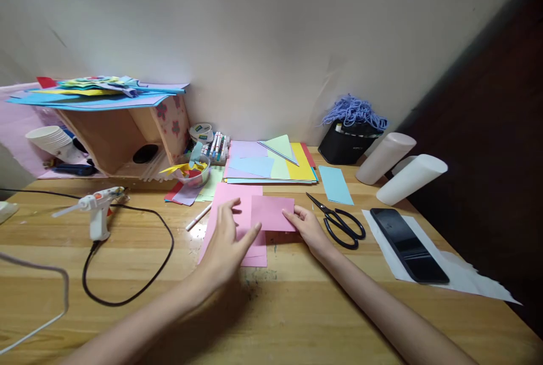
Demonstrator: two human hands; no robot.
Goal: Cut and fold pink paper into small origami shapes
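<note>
Small pink paper [272, 214], flat, apparently raised, partly over larger pink sheet [244, 219]

The single view looks out from the person's head, facing forward and tilted down over the wooden table [292, 320]. It is wide and close — both forearms enter from the lower border, the left forearm [156, 303] between seven and eight o'clock, the right forearm [377, 308] between four and five. The left hand [229, 240] and right hand [309, 226] sit just below centre, well nearer than the pale wall [263, 42] at twelve o'clock. Toward two and three o'clock the view takes in a dark surface [492, 144] beyond the table's edge.
</note>
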